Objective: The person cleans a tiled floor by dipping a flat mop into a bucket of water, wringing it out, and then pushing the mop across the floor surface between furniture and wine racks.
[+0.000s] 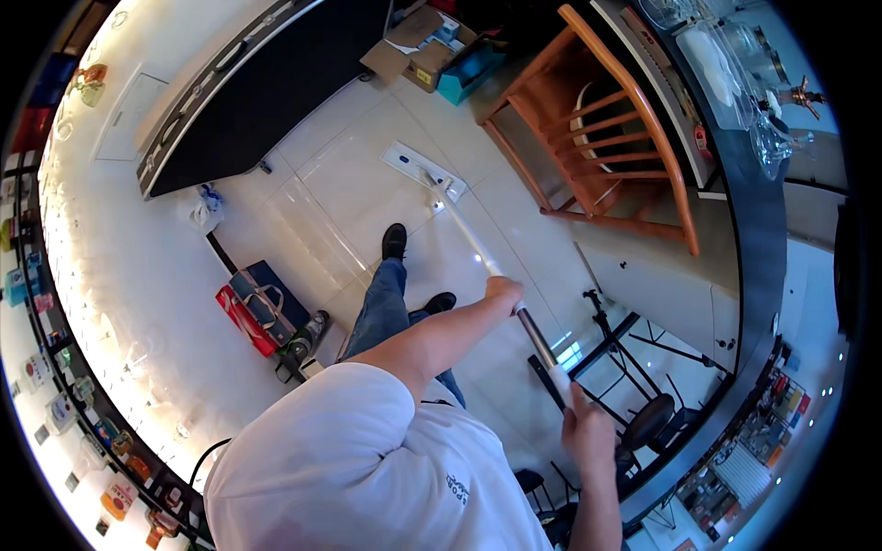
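Note:
A flat mop with a white rectangular head [406,162] rests on the tiled floor ahead of my feet. Its pole [468,234] slants from the head down to the right, white in its lower part and bare metal higher up. My left hand [504,293] is wrapped around the pole about midway, where white meets metal. At the top end, my right hand [589,427] grips the pole by its white handle [561,380]. Part of the handle is hidden by the fingers. My black shoes [394,241] stand on the tiles to the left of the pole.
A wooden chair [606,131] stands right of the mop head, beside a dark-topped counter [758,227]. Opened cardboard boxes [420,65] lie at the back. A black cabinet [275,89] is at upper left. Bags [265,303] sit left of my legs; black stools [648,420] stand lower right.

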